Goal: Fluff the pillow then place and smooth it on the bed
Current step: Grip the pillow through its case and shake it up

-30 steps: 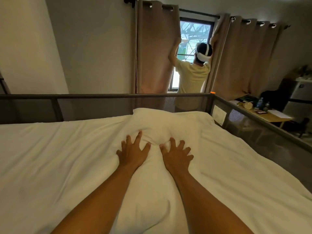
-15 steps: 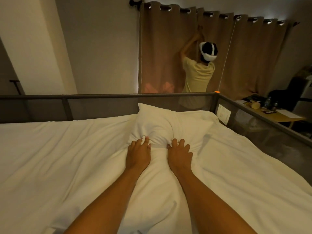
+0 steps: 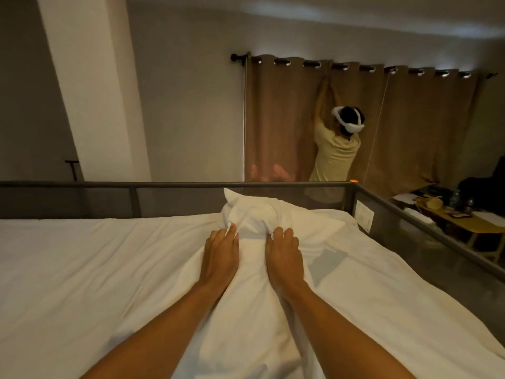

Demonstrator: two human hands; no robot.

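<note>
White pillow point(image 3: 254, 214) gripped by hands.

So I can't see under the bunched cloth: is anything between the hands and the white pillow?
Nothing visible. The left hand and right hand both grip the soft white pillow directly on the white-sheeted bed.

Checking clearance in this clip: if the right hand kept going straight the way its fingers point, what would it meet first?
The right hand points away from the person, into the bunched pillow, which its fingertips already grip. Beyond that comes the bed's grey rail, though depth there is unclear.
</note>
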